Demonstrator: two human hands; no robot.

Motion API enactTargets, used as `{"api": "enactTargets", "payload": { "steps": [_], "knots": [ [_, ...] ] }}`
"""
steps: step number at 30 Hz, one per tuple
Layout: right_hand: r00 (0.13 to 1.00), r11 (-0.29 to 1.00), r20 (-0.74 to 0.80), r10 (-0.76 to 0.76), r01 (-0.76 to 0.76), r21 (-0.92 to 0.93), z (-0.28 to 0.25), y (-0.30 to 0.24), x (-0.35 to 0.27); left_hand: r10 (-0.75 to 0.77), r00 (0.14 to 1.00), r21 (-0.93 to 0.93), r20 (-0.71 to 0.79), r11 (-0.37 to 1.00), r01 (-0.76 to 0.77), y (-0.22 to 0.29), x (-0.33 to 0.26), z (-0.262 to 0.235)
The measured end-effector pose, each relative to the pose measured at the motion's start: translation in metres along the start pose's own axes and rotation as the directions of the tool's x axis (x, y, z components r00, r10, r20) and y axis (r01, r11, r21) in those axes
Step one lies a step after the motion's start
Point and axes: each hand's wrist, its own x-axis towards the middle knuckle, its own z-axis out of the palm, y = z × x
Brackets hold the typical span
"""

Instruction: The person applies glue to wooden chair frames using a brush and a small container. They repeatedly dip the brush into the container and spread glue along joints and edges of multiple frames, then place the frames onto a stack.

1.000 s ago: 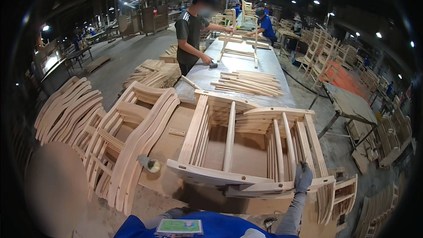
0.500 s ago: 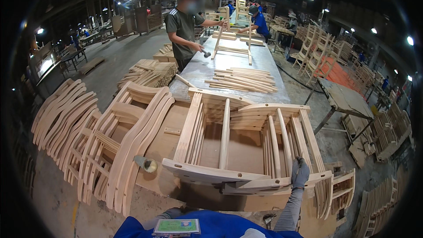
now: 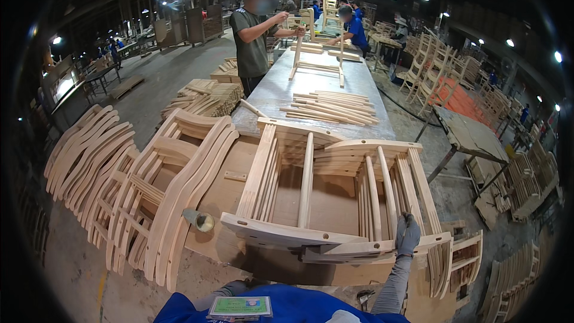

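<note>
A stack of pale wooden chair frames (image 3: pixel 299 233) lies before me, with curved side rails and round rungs running between them. My right hand (image 3: pixel 408 236), in a grey glove, is closed over the near rail of the top frame, toward its right end. My left hand (image 3: pixel 238 288) is low at the near edge, close to my body; its fingers are hidden. A small cup (image 3: pixel 203 221) with pale stuff inside is left of the stack, beside more curved chair frames (image 3: pixel 173 203).
Loose wooden rods (image 3: pixel 332 107) lie on a long metal-topped table (image 3: pixel 269 96). Across it, a co-worker (image 3: pixel 254 42) holds up a chair frame (image 3: pixel 317 69). Curved wooden parts (image 3: pixel 89 155) are stacked at left; a bare side table (image 3: pixel 469 134) is at right.
The co-worker has raised the hand that held a hammer from beside the table to chest height or above. My right hand stays on the rail, and the frames have not visibly moved.
</note>
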Motion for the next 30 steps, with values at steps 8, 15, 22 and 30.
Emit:
{"api": "enactTargets", "payload": {
  "steps": [8, 15, 22, 30],
  "knots": [
    [0.999, 0.999, -0.021, -0.033, 0.033, 0.012, -0.001, -0.005, -0.002, 0.0, 1.0, 0.0, -0.006, 1.0, 0.0, -0.003, 0.0, 0.009],
    [1.0, 0.999, 0.003, 0.008, -0.008, 0.043, -0.003, -0.006, -0.001, 0.003, 1.0, 0.006, 0.002, 1.0, -0.003, -0.004, -0.001, 0.01],
    [1.0, 0.999, 0.014, 0.019, -0.019, 0.044, -0.003, -0.007, -0.001, 0.0, 1.0, 0.005, 0.004, 1.0, 0.0, -0.005, -0.003, 0.01],
    [1.0, 0.998, 0.001, 0.015, -0.015, 0.06, -0.006, -0.01, -0.002, 0.007, 1.0, 0.01, 0.01, 1.0, -0.007, -0.004, -0.001, 0.009]
  ]
}}
